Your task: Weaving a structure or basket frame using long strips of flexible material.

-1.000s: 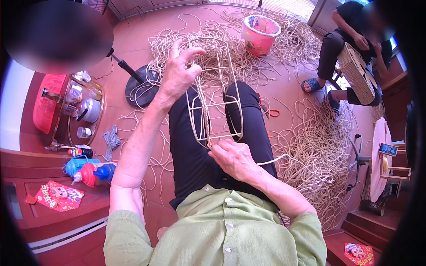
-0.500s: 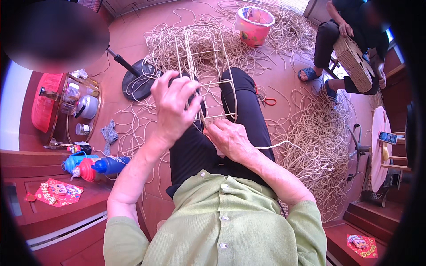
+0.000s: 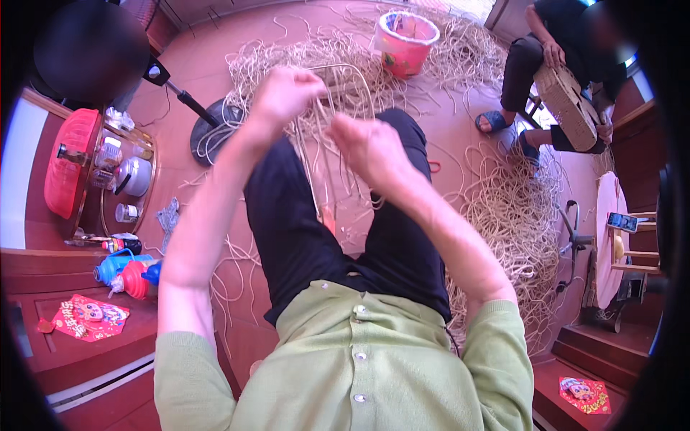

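A wire frame [image 3: 365, 77] with a rounded far end stands tilted between my knees, with pale cord wound along part of it. My left hand [image 3: 287, 99] is raised at the left side of the frame, fingers pinched together. Lower and to the right, my right hand [image 3: 366, 149] is closed, its fingertips by the middle of the frame. A pale strand or bar shows between the two hands. Both hands are slightly blurred, and what their fingers hold is hidden. Near the frame's lower end, a small orange piece [image 3: 328, 218] shows between my thighs.
Loose pale cord [image 3: 510, 230] lies heaped on the floor at right and far ahead. A pink bucket [image 3: 407, 47] stands among it. Red-handled pliers or scissors [image 3: 434, 167] lie beside my right knee. Another person holds a woven piece [image 3: 568, 104]. Left stands a shelf [image 3: 108, 194] with jars.
Both hands have moved up and away from me along the frame. My left fingers, spread before, are now pinched. The wire frame has tilted, and the cord trailing by my right wrist no longer shows.
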Demonstrator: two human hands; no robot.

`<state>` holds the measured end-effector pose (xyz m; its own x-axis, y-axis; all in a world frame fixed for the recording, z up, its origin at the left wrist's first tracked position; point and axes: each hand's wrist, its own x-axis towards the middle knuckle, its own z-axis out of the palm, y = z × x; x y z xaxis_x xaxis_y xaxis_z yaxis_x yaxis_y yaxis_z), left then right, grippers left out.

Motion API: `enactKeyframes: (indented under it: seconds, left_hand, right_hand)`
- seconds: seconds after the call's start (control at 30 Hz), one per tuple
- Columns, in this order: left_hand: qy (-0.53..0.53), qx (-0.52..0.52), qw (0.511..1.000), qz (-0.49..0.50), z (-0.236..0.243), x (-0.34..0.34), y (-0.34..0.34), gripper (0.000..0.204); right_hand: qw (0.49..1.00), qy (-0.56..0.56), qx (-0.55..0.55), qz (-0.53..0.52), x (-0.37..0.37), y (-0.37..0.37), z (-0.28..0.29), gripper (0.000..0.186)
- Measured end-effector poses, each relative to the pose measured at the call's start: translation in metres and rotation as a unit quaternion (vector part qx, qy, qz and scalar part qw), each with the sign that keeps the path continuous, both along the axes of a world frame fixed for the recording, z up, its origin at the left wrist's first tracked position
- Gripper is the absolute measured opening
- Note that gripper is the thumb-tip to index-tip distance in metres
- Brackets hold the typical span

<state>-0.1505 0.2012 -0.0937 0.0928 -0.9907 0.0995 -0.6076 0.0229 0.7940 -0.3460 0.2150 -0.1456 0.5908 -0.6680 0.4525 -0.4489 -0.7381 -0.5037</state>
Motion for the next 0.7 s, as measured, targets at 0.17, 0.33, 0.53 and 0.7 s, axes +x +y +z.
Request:
enactKeyframes:
  seconds: [0.17,0.33,0.53,0.7]
  left_hand:
    - [0.184,0.231,0.956,-0.006,0.01,0.063,-0.083,0.009]
    - [0.244,0.232,0.94,-0.05,-0.03,0.084,-0.087,0.012]
    - [0.021,0.15,0.984,-0.091,-0.008,0.068,-0.067,0.028]
    - [-0.286,-0.22,0.933,0.007,-0.019,0.021,0.016,0.036]
  right_hand:
    - [0.998,0.05,-0.027,-0.013,0.005,-0.022,0.06,0.015]
    - [0.995,0.045,-0.065,0.056,-0.021,0.043,0.027,0.013]
    - [0.993,0.079,-0.041,0.075,-0.013,0.077,0.001,0.015]
    - [0.989,0.103,-0.06,0.085,-0.023,0.09,-0.002,0.018]
